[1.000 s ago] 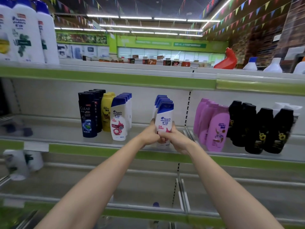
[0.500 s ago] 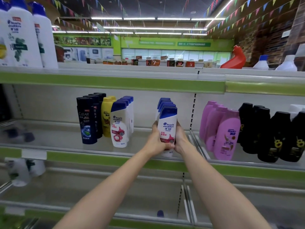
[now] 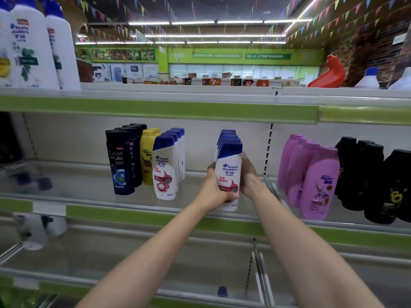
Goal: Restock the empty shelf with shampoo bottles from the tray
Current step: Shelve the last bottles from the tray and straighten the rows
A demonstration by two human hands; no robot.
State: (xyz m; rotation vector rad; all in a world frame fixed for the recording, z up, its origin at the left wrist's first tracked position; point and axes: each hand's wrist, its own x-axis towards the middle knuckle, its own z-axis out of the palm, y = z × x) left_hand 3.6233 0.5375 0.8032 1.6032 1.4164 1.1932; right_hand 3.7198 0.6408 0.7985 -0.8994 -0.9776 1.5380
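Observation:
A white shampoo bottle [image 3: 230, 172] with a blue cap and red label art stands upright at the front of the middle shelf [image 3: 89, 192]. My left hand [image 3: 213, 190] grips its left side and lower front, thumb across the label. My right hand [image 3: 248, 176] wraps its right side. Directly behind it a row of matching blue-capped bottles [image 3: 228, 135] runs toward the shelf's back wall. The tray is out of sight.
To the left stand a second white row [image 3: 165, 167], yellow bottles [image 3: 148, 161] and dark Clear bottles [image 3: 121, 161]. Purple bottles [image 3: 315, 183] and black bottles [image 3: 364, 174] fill the right. A metal divider [image 3: 270, 187] sits just right of my hands. Large white bottles [image 3: 33, 45] stand on the top shelf.
The bottle in both hands now shows its label upright and fully facing me, with my hands lower on its sides. The camera has come closer to the shelf.

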